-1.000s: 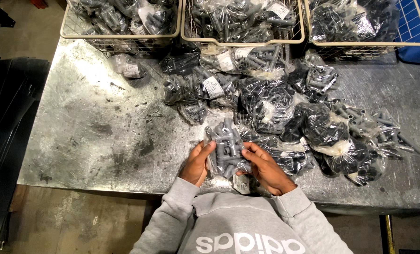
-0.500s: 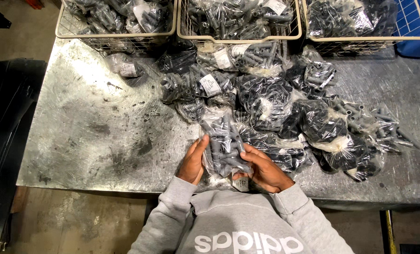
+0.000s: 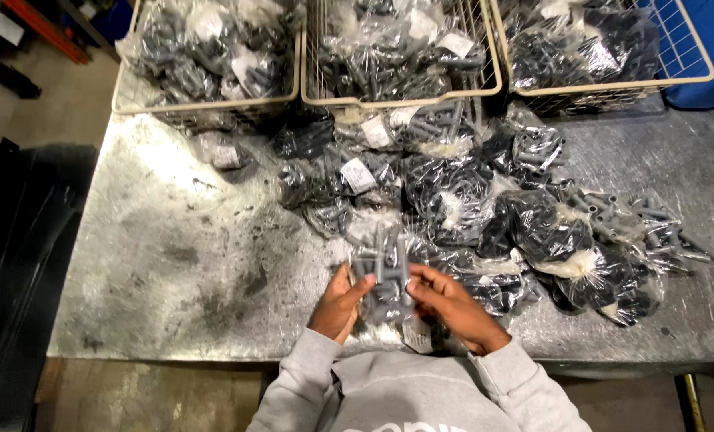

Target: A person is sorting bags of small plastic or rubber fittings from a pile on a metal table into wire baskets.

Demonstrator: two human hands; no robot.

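Scratched metal surface (image 3: pixel 173 264): both hands' grip, left hand (image 3: pixel 341 304) & right hand (image 3: pixel 453 308), clamped on clear bag of grey parts (image 3: pixel 385 276) near surface's front edge; slick plastic could slip, prob. dropping off.

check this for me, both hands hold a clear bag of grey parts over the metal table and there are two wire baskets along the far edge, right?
Not quite: the head view shows three wire baskets along the far edge, not two. The left hand and right hand do hold a clear bag of grey parts over the metal table.

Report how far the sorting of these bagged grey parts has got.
Done: three wire baskets at the table's far edge hold many bags. In hand: left hand and right hand grip one clear bag of grey parts. Left: a large pile of bags on the metal table.
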